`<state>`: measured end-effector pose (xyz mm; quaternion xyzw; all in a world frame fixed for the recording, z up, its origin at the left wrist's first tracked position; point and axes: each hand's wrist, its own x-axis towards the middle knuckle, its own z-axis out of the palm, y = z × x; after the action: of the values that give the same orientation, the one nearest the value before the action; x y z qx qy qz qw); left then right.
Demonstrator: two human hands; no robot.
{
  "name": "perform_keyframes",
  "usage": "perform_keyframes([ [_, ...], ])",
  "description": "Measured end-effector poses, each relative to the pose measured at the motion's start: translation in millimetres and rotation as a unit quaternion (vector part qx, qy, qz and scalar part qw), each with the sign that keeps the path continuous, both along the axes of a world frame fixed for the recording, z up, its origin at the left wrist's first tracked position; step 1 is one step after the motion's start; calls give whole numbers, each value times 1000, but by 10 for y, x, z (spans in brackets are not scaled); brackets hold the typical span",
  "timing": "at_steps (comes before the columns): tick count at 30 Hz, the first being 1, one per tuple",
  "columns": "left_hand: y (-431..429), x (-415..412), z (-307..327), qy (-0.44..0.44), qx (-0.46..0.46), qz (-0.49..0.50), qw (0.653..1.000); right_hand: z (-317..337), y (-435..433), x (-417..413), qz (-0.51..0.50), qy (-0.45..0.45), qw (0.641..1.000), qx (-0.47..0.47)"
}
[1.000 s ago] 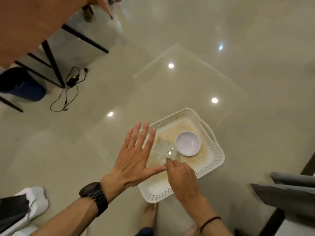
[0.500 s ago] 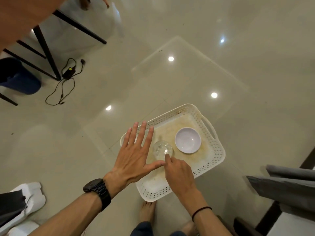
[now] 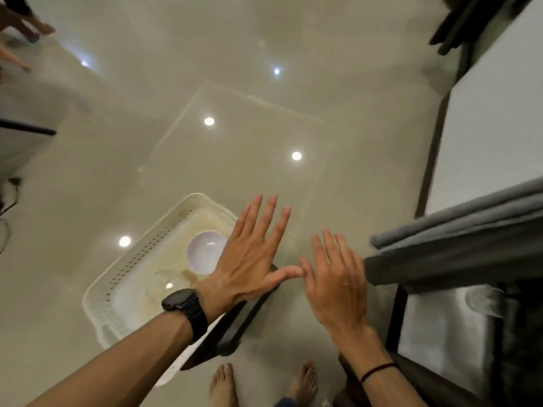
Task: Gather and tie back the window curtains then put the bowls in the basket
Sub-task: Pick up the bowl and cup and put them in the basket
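Left grip (image 3: 249, 259): released, fingers straight and spread, hovering above one side of white perforated basket (image 3: 147, 254) on floor (image 3: 264, 113). Right grip (image 3: 335, 277): released likewise, grasping nothing, just beside gray curtain (image 3: 455, 254). Inside basket: white bowl (image 3: 202, 251) and clear glass bowl (image 3: 163, 284), close together. Judged complete as to bowls. Risk of chipping glass against white bowl on any nudge to basket, through poor visibility of glass on pale plastic and nearness of bare feet (image 3: 223, 386). No tie visible on curtain; risk of leaving tie-back unconfirmed.
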<state>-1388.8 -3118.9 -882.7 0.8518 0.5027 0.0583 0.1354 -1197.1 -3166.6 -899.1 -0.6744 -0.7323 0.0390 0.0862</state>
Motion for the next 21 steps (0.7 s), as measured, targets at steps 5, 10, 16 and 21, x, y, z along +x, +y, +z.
perform_keyframes([
  [5,61,1231,-89,-13,-3,-125,992,7,-179,1079,-126,-27,991,-19],
  [10,-104,2447,-327,-29,16,-269,962,-191,-564,2084,-254,-42,966,-19],
  [16,-368,3413,-808,3,8,-373,928,-638,-894,2792,-353,-25,932,-73],
  [21,-450,3735,-1189,53,-12,-407,912,-954,-938,3055,-380,-4,913,-148],
])
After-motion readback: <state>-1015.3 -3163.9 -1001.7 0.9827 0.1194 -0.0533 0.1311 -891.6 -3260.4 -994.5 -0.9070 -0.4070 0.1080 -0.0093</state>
